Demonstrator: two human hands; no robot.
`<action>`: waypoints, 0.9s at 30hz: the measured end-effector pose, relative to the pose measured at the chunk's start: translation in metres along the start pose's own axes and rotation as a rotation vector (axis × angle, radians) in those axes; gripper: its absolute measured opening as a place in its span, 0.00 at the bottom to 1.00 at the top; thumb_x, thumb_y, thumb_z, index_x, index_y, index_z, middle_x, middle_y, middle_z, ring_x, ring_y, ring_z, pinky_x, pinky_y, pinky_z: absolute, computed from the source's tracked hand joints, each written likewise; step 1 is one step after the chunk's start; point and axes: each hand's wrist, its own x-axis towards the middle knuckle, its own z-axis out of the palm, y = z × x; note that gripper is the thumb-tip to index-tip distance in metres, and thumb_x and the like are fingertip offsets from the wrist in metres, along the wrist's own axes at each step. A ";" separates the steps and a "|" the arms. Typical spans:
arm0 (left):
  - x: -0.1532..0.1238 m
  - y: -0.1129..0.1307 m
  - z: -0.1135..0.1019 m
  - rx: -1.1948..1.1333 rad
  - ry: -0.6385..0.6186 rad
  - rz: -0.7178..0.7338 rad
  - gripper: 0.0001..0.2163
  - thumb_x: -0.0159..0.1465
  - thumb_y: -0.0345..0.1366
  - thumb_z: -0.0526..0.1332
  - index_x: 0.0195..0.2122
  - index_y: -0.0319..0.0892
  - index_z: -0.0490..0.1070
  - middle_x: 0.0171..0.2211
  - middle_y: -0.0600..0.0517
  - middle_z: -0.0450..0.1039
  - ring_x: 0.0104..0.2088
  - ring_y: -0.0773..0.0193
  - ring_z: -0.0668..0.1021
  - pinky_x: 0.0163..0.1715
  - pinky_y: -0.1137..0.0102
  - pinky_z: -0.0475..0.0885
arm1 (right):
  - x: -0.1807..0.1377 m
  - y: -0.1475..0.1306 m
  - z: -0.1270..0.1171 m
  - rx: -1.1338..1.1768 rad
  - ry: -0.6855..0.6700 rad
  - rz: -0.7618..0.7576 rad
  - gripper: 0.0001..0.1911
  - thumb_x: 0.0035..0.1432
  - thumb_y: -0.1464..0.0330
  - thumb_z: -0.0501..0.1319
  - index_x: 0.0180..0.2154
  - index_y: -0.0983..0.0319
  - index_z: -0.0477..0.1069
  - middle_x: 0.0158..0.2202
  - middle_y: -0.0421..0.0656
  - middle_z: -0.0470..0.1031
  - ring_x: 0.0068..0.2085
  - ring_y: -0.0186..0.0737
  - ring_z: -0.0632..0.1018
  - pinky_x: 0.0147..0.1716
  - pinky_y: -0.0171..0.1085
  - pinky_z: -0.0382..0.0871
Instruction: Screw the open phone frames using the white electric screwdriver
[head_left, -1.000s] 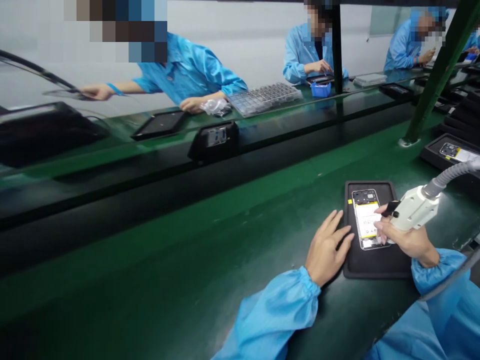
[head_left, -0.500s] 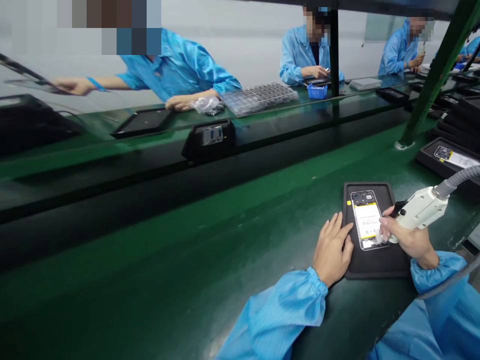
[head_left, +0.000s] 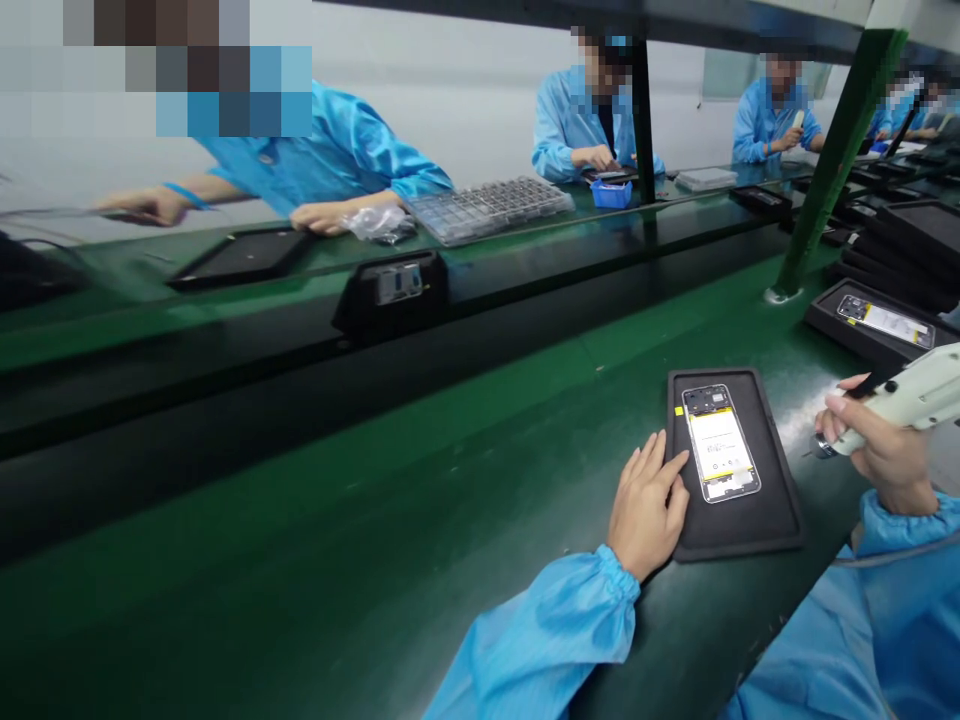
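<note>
Both hands: left hand [head_left: 646,502] flat on tray [head_left: 780,520] edge; right hand [head_left: 879,450] grips driver [head_left: 911,395], tip hidden.

A long green surface [head_left: 300,520] runs from seven o'clock toward two o'clock, a darker raised shelf [head_left: 525,250] alongside it. A green post [head_left: 825,160] stands at two o'clock. Behind, at twelve o'clock, a pale wall [head_left: 465,90] is evenly lit.

Even overhead light; glare on green belt [head_left: 795,420]; edges warped, slightly blurred.
</note>
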 end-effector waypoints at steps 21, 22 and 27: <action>-0.004 0.000 -0.002 -0.009 -0.012 0.009 0.20 0.64 0.29 0.49 0.54 0.37 0.70 0.62 0.35 0.58 0.63 0.49 0.61 0.60 0.46 0.62 | 0.012 0.047 -0.018 -0.119 0.026 0.056 0.17 0.48 0.65 0.69 0.38 0.63 0.69 0.17 0.35 0.69 0.18 0.37 0.71 0.21 0.37 0.70; -0.005 0.000 -0.002 0.001 -0.015 0.016 0.20 0.64 0.28 0.49 0.54 0.37 0.70 0.62 0.35 0.58 0.63 0.49 0.61 0.60 0.46 0.62 | 0.013 0.046 -0.019 -0.119 0.027 0.063 0.17 0.48 0.64 0.69 0.38 0.62 0.69 0.17 0.35 0.69 0.18 0.38 0.71 0.21 0.38 0.71; -0.012 0.002 -0.004 0.052 -0.001 0.047 0.20 0.64 0.28 0.47 0.55 0.37 0.69 0.61 0.34 0.60 0.62 0.49 0.62 0.58 0.45 0.64 | 0.015 0.044 -0.019 -0.154 0.010 0.113 0.18 0.47 0.61 0.69 0.38 0.60 0.69 0.17 0.36 0.69 0.18 0.40 0.71 0.21 0.40 0.69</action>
